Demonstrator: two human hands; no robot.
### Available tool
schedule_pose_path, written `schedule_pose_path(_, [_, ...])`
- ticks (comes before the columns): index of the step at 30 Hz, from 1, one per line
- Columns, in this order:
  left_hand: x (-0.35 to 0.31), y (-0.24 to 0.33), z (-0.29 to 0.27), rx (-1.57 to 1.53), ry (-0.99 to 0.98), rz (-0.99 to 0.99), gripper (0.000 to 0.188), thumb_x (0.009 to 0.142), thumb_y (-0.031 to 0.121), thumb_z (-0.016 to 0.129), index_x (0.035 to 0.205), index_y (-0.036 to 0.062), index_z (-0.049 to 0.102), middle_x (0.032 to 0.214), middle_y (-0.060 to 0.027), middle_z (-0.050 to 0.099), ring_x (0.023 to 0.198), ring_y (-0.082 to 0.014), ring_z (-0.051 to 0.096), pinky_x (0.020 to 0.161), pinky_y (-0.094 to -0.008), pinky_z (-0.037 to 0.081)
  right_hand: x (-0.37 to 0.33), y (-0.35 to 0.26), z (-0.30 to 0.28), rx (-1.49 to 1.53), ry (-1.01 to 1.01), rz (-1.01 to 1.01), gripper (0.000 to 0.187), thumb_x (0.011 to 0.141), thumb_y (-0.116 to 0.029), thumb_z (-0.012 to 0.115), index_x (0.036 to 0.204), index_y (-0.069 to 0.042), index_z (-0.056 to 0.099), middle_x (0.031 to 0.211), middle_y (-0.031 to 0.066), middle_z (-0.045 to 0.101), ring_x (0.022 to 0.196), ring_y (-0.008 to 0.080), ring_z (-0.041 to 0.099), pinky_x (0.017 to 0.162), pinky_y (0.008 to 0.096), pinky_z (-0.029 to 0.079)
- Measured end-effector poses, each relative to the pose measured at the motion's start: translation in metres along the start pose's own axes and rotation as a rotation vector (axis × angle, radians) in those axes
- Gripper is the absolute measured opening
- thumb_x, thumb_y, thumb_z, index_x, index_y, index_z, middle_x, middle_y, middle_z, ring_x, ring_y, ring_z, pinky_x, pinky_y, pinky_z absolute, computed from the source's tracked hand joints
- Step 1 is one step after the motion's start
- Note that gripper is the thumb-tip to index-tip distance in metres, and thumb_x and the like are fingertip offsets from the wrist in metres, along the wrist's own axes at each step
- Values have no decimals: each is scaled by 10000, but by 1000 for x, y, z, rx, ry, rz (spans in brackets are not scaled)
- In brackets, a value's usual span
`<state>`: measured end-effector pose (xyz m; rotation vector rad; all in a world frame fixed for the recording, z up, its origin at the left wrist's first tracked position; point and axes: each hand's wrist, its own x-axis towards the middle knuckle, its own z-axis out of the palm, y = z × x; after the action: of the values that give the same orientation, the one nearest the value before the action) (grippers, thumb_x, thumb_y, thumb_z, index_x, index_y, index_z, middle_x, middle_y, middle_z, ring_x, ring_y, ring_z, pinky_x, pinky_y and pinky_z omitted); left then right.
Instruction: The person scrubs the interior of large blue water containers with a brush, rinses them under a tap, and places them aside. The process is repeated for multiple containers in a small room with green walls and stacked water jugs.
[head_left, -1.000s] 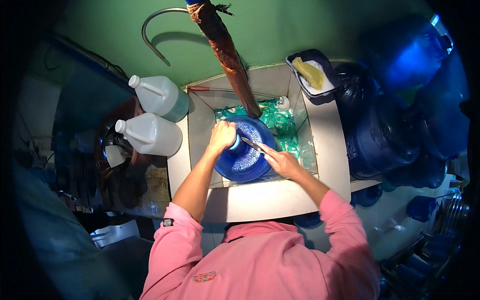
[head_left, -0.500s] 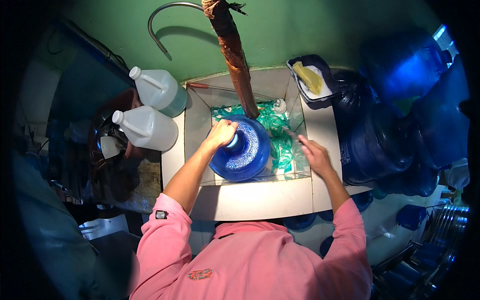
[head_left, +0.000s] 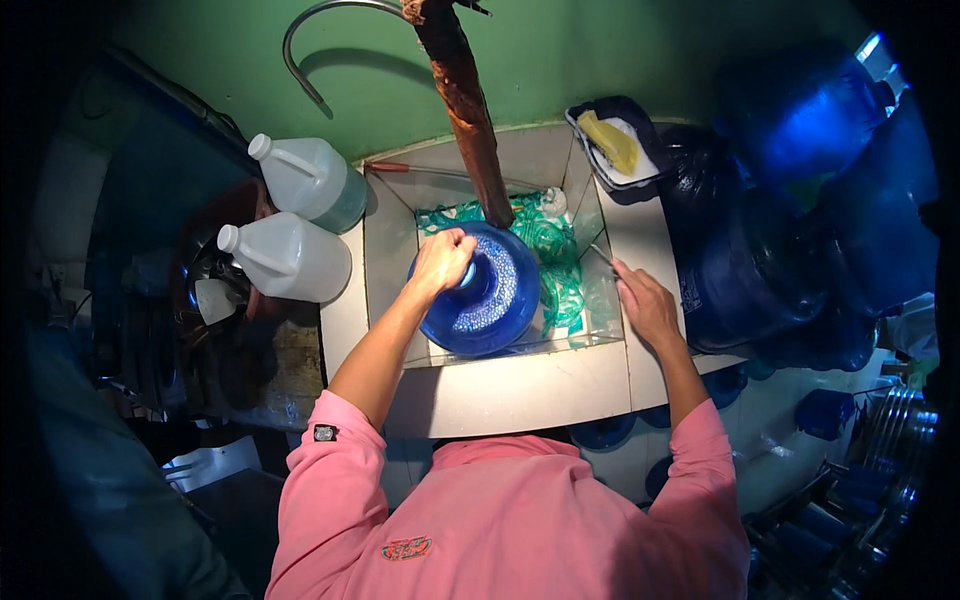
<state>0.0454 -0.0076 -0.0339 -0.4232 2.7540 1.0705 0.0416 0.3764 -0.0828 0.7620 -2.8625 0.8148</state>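
A large blue water bottle [head_left: 490, 305] stands upright in a white tiled basin [head_left: 520, 385]. My left hand [head_left: 441, 262] is clamped over its neck. My right hand [head_left: 645, 305] rests on the basin's right rim, its fingers around a thin rod-like tool [head_left: 601, 255] that I can barely make out. Green mesh material [head_left: 548, 240] lies in the basin behind the bottle. A rusty brown pipe [head_left: 465, 100] comes down from above to just behind the bottle.
Two white plastic jugs [head_left: 300, 220] lie on the ledge left of the basin. A black tray with a yellow sponge [head_left: 615, 145] sits at the back right. Several big blue bottles [head_left: 770, 230] crowd the right side. A green wall stands behind.
My right hand has come off the bottle's neck and moved right to the basin rim. My left hand stays on the neck.
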Motion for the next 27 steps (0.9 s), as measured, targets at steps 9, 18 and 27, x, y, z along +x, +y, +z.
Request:
schedule_pose_path(9, [8,14,-1,130,-80,-15,373,876,291,493,832,-25,685,886,-315,663,907,-465,656,866,-520,490,2,-31,26,312,-110,-117,436,1000,-192,556,1435,-171,530,1392,93,595,1198,252,628,984,355,522])
schedule_pose_path(18, [7,12,-4,116,-65,38,418,890,284,461,787,-84,630,829,-344,624,857,-492,639,818,-526,480,37,-102,100,411,-200,-115,493,984,-267,592,1464,-207,493,1091,146,718,788,380,698,692,456,559])
schedule_pose_path(27, [7,9,3,20,14,23,457,893,371,502,795,-55,637,845,-323,633,850,-468,651,789,-514,481,2,-20,30,120,-144,-75,452,951,-287,610,1390,-190,569,954,151,693,871,324,660,757,445,511])
